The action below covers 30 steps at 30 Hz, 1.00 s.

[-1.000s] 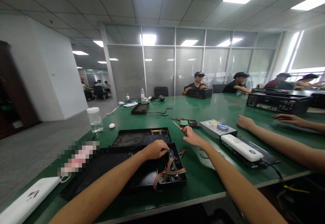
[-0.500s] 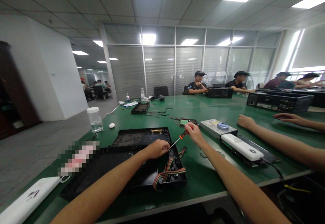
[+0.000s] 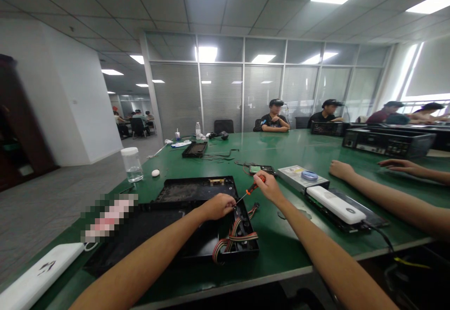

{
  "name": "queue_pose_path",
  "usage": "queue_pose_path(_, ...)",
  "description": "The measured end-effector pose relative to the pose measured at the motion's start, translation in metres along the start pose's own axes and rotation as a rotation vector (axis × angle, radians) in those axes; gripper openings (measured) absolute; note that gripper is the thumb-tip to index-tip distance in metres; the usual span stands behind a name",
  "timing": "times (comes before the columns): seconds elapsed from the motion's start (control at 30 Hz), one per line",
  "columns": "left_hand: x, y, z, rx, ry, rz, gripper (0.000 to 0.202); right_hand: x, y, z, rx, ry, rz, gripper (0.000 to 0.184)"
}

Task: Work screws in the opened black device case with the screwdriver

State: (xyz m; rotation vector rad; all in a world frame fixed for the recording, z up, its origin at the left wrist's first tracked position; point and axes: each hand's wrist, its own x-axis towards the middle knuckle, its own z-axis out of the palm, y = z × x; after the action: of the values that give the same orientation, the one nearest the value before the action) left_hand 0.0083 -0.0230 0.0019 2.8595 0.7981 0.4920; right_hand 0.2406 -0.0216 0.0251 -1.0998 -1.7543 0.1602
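Note:
An open black device case (image 3: 197,242) lies on the green table (image 3: 281,249) in front of me, with a striped ribbon cable (image 3: 234,237) at its right end. My left hand (image 3: 218,206) is closed and rests on the case's far right corner. My right hand (image 3: 269,187) is closed on a small screwdriver (image 3: 250,190) with an orange-and-black handle. The screwdriver's thin shaft slants down to the left, and its tip meets the fingers of my left hand. What the left fingers pinch is hidden.
A black lid (image 3: 197,189) lies behind the case. A silver drive (image 3: 300,178) and a white oblong device (image 3: 335,203) sit to the right, near another person's forearms (image 3: 379,195). A clear jar (image 3: 132,165) stands at far left. A white device (image 3: 38,275) lies near left. Several people sit across the table.
My right hand picked the screwdriver up from the table and swung its tip left to my left hand. The left hand stayed put. Across the table, a black box slid right.

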Motion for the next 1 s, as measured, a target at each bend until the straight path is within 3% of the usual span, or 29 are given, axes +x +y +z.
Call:
queue_pose_path(0.1,0.0,-0.001,0.001,0.004,0.006,0.007,0.012,-0.001,-0.012,-0.004,-0.061,-0.017,-0.072,0.027)
queue_pose_path(0.27,0.001,-0.001,0.002,-0.002,0.022,0.017,0.01,0.006,-0.057,-0.012,-0.371,-0.211,-0.221,0.035)
queue_pose_path(0.43,0.0,-0.002,0.002,-0.015,0.024,0.016,0.009,0.021,-0.096,-0.013,-0.606,-0.351,-0.256,0.048)
queue_pose_path(0.57,0.0,-0.004,0.002,-0.028,0.028,0.02,0.011,0.032,-0.106,-0.01,-0.547,-0.536,-0.342,0.048)
queue_pose_path(0.73,-0.001,-0.003,0.002,-0.021,0.019,0.001,0.01,0.037,-0.118,-0.008,-0.713,-0.48,-0.304,0.062)
queue_pose_path(0.9,-0.001,0.0,0.0,-0.043,0.009,-0.023,0.012,0.034,-0.134,-0.013,-0.799,-0.641,-0.297,0.051)
queue_pose_path(1.0,-0.001,0.001,-0.001,-0.025,-0.003,-0.033,0.011,0.032,-0.142,-0.015,-0.961,-0.629,-0.241,0.06)
